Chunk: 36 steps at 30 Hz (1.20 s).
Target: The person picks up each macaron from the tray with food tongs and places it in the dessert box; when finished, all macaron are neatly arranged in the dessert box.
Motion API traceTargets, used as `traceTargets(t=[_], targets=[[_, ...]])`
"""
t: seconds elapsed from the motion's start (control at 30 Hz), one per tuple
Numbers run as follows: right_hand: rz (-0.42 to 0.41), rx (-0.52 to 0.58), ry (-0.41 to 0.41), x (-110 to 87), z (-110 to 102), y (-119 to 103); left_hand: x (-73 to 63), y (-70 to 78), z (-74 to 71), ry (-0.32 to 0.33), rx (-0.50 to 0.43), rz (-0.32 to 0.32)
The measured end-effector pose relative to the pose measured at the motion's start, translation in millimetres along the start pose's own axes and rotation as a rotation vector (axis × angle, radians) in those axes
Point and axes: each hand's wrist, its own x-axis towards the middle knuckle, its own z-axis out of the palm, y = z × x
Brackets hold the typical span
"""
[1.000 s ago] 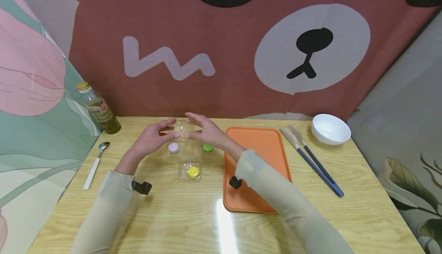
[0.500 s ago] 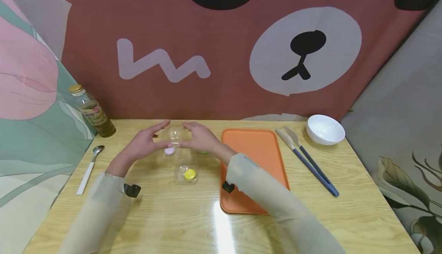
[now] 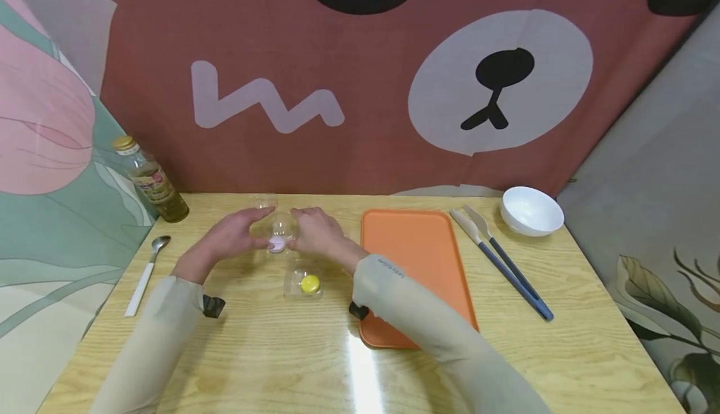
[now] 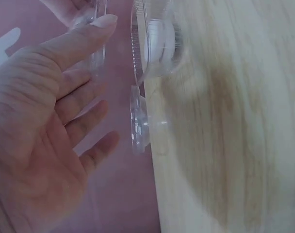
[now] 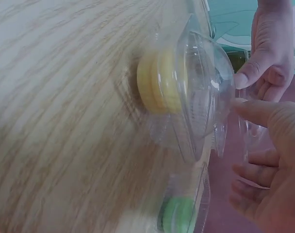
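My left hand [image 3: 233, 236] and right hand [image 3: 319, 229] hold a clear plastic dome lid [image 3: 281, 223] between them by its opposite edges. The lid is over the pale pink macaron [image 3: 277, 244], which sits in a clear plastic box [image 4: 162, 60]. In the left wrist view the lid is apart from the box, with my thumb at its edge. Closer to me, a yellow macaron [image 3: 310, 284] lies in another clear square box [image 3: 294, 286]. A green macaron [image 5: 178, 215] in its own box appears in the right wrist view; my right hand hides it in the head view.
Another clear plastic piece [image 3: 263, 201] lies behind my left hand. An orange tray [image 3: 413, 232] is at the right, partly under my right sleeve. Beyond it are two blue-handled utensils [image 3: 506, 270] and a white bowl [image 3: 531, 211]. A spoon [image 3: 147, 276] and an oil bottle [image 3: 153, 182] stand left.
Both hands have brought the lid toward me and down, from behind the macarons to over the pink one. The right hand now covers the green macaron in the head view.
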Motion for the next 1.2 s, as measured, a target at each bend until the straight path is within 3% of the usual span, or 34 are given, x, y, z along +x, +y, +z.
traceTargets(t=[0.33, 0.83, 1.2], targets=[[-0.014, 0.011, -0.033, 3.0, 9.7, -0.2, -4.2, -9.1, 7.9, -0.046, -0.088, -0.036], [-0.02, 0.016, -0.055, 3.8, 17.1, -0.6, -6.6, -19.4, 16.8, -0.094, -0.065, -0.088], [0.0, -0.037, -0.082, 1.5, 15.9, -9.0, -8.0, -24.0, 19.9, -0.086, -0.061, -0.107]])
